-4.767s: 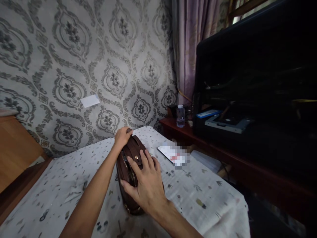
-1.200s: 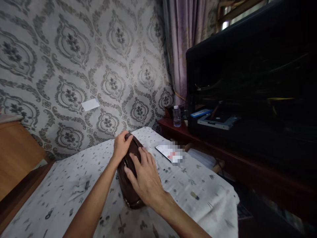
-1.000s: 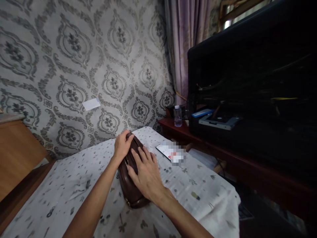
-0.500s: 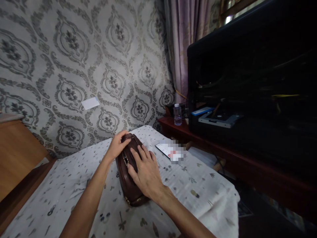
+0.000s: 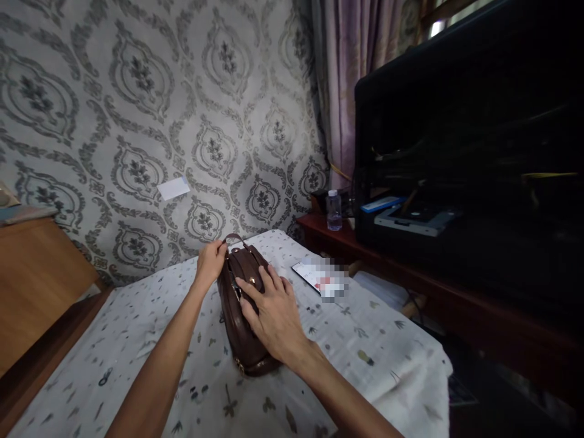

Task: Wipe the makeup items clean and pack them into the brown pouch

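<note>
A dark brown leather bag (image 5: 235,328) with gold-coloured metal fittings lies on the patterned white sheet (image 5: 360,401). Its handle strap (image 5: 236,237) arches up at the far end. My left hand (image 5: 212,261) is closed at the far left corner of the bag, its fingertips pinching the edge near the strap's base. My right hand (image 5: 274,307) rests on top of the bag with its fingers spread, near a metal clasp. To the right of the bag lies a phone (image 5: 310,277) with a lit screen.
A clear bottle (image 5: 334,212) stands on a dark red ledge (image 5: 314,226) at the back right. A large black case (image 5: 479,140) holding a grey device takes up the right side. A wooden cabinet (image 5: 41,280) stands at the left.
My left hand has moved off the bag's top to its far left corner, and the strap now stands up. My right hand stays on the bag with fingers spread. The view has shifted slightly.
</note>
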The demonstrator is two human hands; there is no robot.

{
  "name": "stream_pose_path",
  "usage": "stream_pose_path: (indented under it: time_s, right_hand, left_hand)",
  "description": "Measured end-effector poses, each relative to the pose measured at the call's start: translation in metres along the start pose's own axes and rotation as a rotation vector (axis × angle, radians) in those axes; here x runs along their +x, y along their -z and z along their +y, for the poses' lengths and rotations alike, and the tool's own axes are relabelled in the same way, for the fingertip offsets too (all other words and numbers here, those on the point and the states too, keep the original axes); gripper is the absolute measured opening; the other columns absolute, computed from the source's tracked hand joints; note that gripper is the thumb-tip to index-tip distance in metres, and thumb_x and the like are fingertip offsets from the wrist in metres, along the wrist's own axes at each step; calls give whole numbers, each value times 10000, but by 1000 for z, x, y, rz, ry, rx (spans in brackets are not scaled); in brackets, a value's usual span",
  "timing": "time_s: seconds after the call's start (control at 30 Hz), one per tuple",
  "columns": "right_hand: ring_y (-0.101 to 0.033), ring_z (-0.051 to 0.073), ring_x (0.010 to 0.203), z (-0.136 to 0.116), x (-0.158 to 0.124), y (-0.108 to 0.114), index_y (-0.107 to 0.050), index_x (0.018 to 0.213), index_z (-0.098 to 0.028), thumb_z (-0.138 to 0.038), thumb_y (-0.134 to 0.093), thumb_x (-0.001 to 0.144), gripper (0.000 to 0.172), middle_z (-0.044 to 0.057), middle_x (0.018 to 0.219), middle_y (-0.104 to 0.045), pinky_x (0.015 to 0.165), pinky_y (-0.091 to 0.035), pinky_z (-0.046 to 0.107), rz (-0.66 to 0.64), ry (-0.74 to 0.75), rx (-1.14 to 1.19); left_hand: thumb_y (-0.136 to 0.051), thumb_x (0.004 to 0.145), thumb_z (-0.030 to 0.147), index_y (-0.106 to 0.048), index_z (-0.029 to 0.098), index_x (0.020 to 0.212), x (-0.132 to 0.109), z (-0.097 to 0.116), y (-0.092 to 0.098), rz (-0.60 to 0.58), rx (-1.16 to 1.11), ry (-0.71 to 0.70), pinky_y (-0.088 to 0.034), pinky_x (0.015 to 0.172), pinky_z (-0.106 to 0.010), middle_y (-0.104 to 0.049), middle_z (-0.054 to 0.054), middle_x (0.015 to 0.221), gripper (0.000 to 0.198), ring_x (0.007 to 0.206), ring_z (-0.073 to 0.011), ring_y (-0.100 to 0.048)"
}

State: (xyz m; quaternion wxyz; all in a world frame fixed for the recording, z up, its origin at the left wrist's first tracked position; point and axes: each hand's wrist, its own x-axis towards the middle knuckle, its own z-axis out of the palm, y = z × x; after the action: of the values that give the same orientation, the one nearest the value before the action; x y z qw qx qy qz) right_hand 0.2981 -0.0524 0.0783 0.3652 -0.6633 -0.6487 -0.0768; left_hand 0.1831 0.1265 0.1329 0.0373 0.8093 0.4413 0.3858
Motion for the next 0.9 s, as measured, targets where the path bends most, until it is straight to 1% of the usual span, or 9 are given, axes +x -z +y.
stream_pose_path:
  time_s: [0.23,0.47,0.57,0.67,0.8,0.9]
  right_hand:
    - [-326,348,1431,-2,0,1,-587,1327,-438,-408,-468,983,365,112,1510,-440,1093,-316,533,-22,2,-15]
    - [-329,347,1428,-3,1,5,-584,1332,-428,-414,-478,972,375,111,1507,-440,1090,-318,539,-28,9,-26]
    - [-331,345,1426,-3,1,6,-583,1335,-422,-419,-474,973,378,110,1510,-436,1088,-318,539,-43,-1,-25]
    - [-330,339,1424,-3,1,6,-581,1339,-417,-421,-470,975,380,107,1509,-437,1088,-318,535,-29,4,-22]
    - [-319,331,1432,-2,2,5,-580,1343,-408,-416,-470,973,386,115,1503,-443,1096,-310,529,-35,7,-14]
    - [-302,330,1445,-2,2,5,-568,1357,-402,-408,-470,973,397,127,1507,-436,1110,-295,527,-60,-2,-6]
  left_hand:
    - [-443,861,340,-433,211,589,-14,6,4,34,-56,2,-271,576,-264,-441,29,533,302,562,-148,-418]
    - [-456,856,329,-406,213,568,-26,14,7,52,-145,-2,-262,559,-263,-403,41,509,315,539,-141,-395]
    - [-468,857,330,-400,210,566,-32,17,9,47,-184,-8,-256,552,-261,-384,48,504,323,532,-135,-380]
    - [-483,860,338,-391,206,569,-37,18,11,37,-229,-11,-257,547,-259,-375,52,510,333,534,-127,-373]
    - [-495,861,363,-399,202,572,-37,14,10,20,-300,4,-273,539,-249,-375,51,523,344,542,-120,-377]
    - [-469,868,382,-447,199,607,-30,8,5,0,-373,33,-332,534,-235,-436,43,547,320,547,-122,-436]
